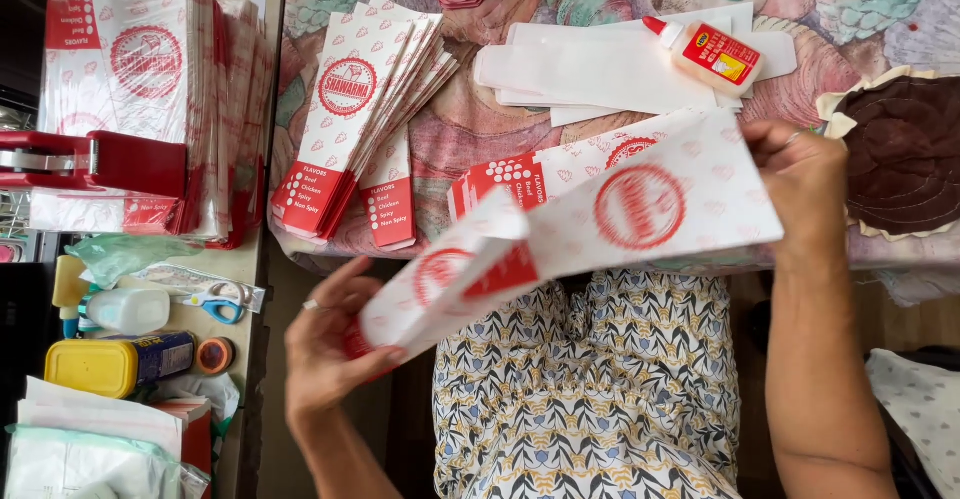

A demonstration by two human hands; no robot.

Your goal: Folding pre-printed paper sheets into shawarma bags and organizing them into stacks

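Paper bag (600, 229), white with red print, is held by both ends: left hand (325, 349) pinches one, right hand (805, 184) the other; glue bottle (708, 51) lies on the bench (480, 129).

A table (860, 19) with a floral cloth carries a fanned stack of red-and-white paper bags (350, 119), plain white sheets (590, 69) with a glue bottle (705, 51) lying on them, and a brown quilted mat (905, 154) at its right edge.

Leaf-patterned dress (585, 399), finger rings
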